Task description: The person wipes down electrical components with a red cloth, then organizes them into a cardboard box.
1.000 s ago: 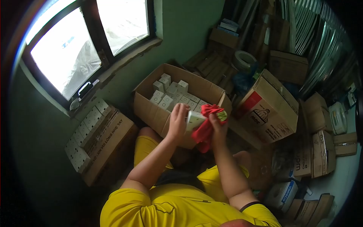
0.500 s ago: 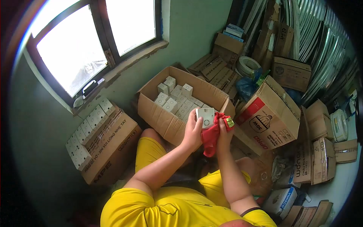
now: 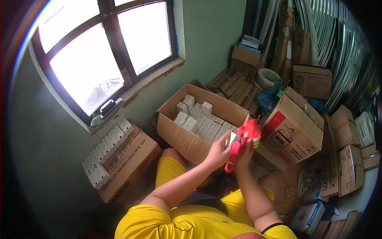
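My left hand [image 3: 218, 154] is closed on a white square electrical box [image 3: 233, 138], now turned so that only a narrow part shows. A red cloth [image 3: 250, 129] with a yellow-green patch is bunched in my right hand [image 3: 245, 152], pressed against the box's right side. Part of the cloth hangs down between both hands. Just beyond them stands an open cardboard carton [image 3: 179, 133] holding many similar white boxes [image 3: 205, 126]. More white boxes [image 3: 108, 145] sit in rows on a closed carton [image 3: 129, 169] to my left.
On the right stands a carton with a bulb picture [image 3: 296, 129]. Behind it lie a white cable coil [image 3: 267, 77], a blue plastic bag [image 3: 266, 97] and long conduit bundles [image 3: 334, 36]. A window [image 3: 115, 51] is at the upper left.
The white box has been turned from facing me to edge-on. The red cloth has risen and now wraps nearer its side. The whole view has shifted slightly.
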Demonstrator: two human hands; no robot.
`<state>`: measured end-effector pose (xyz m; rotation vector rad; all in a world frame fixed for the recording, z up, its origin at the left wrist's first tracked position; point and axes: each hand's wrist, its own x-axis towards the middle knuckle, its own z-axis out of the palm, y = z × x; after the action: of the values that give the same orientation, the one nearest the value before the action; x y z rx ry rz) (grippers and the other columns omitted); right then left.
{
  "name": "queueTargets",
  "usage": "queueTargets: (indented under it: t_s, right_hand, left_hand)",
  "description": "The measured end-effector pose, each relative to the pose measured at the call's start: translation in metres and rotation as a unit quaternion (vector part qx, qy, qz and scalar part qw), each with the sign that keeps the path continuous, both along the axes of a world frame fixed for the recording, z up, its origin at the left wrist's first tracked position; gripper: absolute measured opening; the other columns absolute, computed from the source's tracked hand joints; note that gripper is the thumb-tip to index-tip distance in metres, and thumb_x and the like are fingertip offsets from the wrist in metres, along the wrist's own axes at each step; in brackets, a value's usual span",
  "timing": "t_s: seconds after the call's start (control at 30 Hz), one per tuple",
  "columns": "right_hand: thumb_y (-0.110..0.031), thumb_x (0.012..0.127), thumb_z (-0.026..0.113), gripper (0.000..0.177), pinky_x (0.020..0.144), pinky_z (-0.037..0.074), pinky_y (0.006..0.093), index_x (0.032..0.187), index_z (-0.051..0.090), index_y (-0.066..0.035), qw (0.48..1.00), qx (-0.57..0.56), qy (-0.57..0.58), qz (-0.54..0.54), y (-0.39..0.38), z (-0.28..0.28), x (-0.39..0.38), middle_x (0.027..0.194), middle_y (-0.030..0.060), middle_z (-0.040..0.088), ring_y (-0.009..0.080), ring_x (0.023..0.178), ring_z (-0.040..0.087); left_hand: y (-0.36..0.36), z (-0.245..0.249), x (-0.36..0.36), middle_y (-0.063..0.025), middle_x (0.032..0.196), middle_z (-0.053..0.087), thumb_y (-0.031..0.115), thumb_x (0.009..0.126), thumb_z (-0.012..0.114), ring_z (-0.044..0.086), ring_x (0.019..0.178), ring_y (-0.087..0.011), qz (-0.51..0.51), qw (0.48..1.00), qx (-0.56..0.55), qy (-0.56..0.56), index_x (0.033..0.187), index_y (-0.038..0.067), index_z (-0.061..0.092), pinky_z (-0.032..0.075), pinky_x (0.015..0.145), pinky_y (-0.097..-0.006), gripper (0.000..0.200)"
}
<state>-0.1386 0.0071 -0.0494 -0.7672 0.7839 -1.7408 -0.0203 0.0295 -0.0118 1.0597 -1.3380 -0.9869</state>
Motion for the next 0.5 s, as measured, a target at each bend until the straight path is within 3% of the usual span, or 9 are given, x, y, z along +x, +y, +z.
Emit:
queueTargets:
  t_s: [0.1, 0.13, 0.17, 0.23, 0.27, 0.3, 0.37, 0.4, 0.5]
  right_hand:
    - [-0.032, 0.100, 0.054, 0.052, 0.100, 0.046, 0.0382, 0.140, 0.041, -0.002, 0.993, -0.090, 0.076, -0.011, 0.028, 0.026, 0.045, 0.131, 0.0131, 0.052, 0.0236, 0.121, 0.053]
    - [-0.029, 0.100, 0.054, 0.050, 0.100, 0.045, 0.0385, 0.140, 0.041, -0.001, 0.981, -0.119, 0.145, -0.044, 0.030, 0.028, 0.044, 0.132, 0.0132, 0.052, 0.0236, 0.121, 0.053]
    - [-0.027, 0.099, 0.053, 0.049, 0.101, 0.044, 0.0389, 0.140, 0.042, -0.001, 0.963, -0.146, 0.210, -0.083, 0.033, 0.030, 0.044, 0.132, 0.0132, 0.052, 0.0237, 0.122, 0.052]
    - [-0.022, 0.100, 0.051, 0.052, 0.109, 0.036, 0.0416, 0.145, 0.034, 0.000, 0.845, -0.188, 0.444, -0.229, 0.021, 0.014, 0.020, 0.141, 0.0142, 0.046, 0.0266, 0.127, 0.049]
    - [-0.035, 0.100, 0.054, 0.047, 0.094, 0.048, 0.0366, 0.132, 0.048, -0.002, 0.968, -0.150, 0.203, -0.013, 0.012, 0.000, 0.018, 0.122, 0.0100, 0.057, 0.0206, 0.111, 0.057]
    - [-0.037, 0.100, 0.053, 0.047, 0.096, 0.047, 0.0386, 0.132, 0.048, -0.002, 0.985, -0.103, 0.135, -0.008, 0.011, 0.008, 0.010, 0.123, 0.0108, 0.057, 0.0221, 0.112, 0.057]
    - [-0.042, 0.101, 0.051, 0.049, 0.099, 0.045, 0.0427, 0.131, 0.047, -0.004, 1.000, -0.007, 0.003, 0.005, 0.011, 0.037, -0.009, 0.123, 0.0126, 0.056, 0.0250, 0.113, 0.057]
    - [-0.050, 0.100, 0.050, 0.052, 0.094, 0.048, 0.0422, 0.128, 0.049, -0.006, 0.999, -0.037, 0.022, -0.010, 0.000, 0.030, -0.018, 0.117, 0.0102, 0.058, 0.0227, 0.107, 0.059]
    - [-0.048, 0.103, 0.046, 0.050, 0.099, 0.047, 0.0414, 0.131, 0.048, -0.007, 0.946, -0.074, -0.240, 0.207, -0.001, -0.005, -0.016, 0.122, 0.0098, 0.057, 0.0240, 0.111, 0.058]
  left_hand:
    - [0.001, 0.029, 0.007, -0.0235, 0.119, 0.066, 0.031, 0.098, 0.058, 0.065, 0.109, -0.0270, 0.119, 0.993, -0.012, -0.020, 0.145, 0.006, 0.045, 0.048, 0.092, -0.0339, 0.055]
    - [0.005, 0.036, 0.009, -0.0237, 0.120, 0.066, 0.035, 0.099, 0.055, 0.065, 0.111, -0.0321, 0.095, 0.995, 0.019, 0.022, 0.143, 0.007, 0.049, 0.048, 0.092, -0.0349, 0.052]
    - [0.008, 0.038, 0.008, -0.0193, 0.118, 0.065, 0.031, 0.101, 0.053, 0.062, 0.109, -0.0255, 0.071, 0.997, 0.010, 0.026, 0.142, 0.006, 0.049, 0.047, 0.092, -0.0326, 0.049]
    - [0.015, 0.040, 0.007, -0.0105, 0.113, 0.065, 0.024, 0.105, 0.049, 0.055, 0.104, -0.0123, 0.024, 0.999, -0.005, 0.033, 0.142, 0.003, 0.050, 0.044, 0.093, -0.0280, 0.043]
    - [0.017, 0.034, 0.006, -0.0125, 0.111, 0.068, 0.025, 0.103, 0.050, 0.064, 0.100, -0.0194, 0.020, 0.999, -0.013, -0.026, 0.139, 0.007, 0.054, 0.049, 0.088, -0.0314, 0.040]
    - [0.023, 0.039, 0.007, -0.0141, 0.111, 0.069, 0.024, 0.102, 0.051, 0.066, 0.099, -0.0242, 0.005, 0.994, -0.008, -0.106, 0.138, 0.009, 0.055, 0.050, 0.086, -0.0336, 0.039]
    - [0.039, 0.050, 0.005, -0.0173, 0.109, 0.070, 0.023, 0.100, 0.053, 0.068, 0.097, -0.0339, -0.021, 0.965, 0.003, -0.260, 0.137, 0.013, 0.056, 0.053, 0.082, -0.0380, 0.038]
    - [0.039, 0.032, -0.004, -0.0202, 0.106, 0.067, 0.021, 0.097, 0.055, 0.064, 0.097, -0.0413, 0.012, 0.970, -0.042, -0.238, 0.134, 0.017, 0.058, 0.054, 0.078, -0.0433, 0.038]
    - [0.041, 0.039, -0.009, -0.0189, 0.106, 0.068, 0.020, 0.097, 0.055, 0.066, 0.096, -0.0395, 0.051, 0.968, -0.091, -0.226, 0.135, 0.017, 0.058, 0.053, 0.079, -0.0429, 0.038]
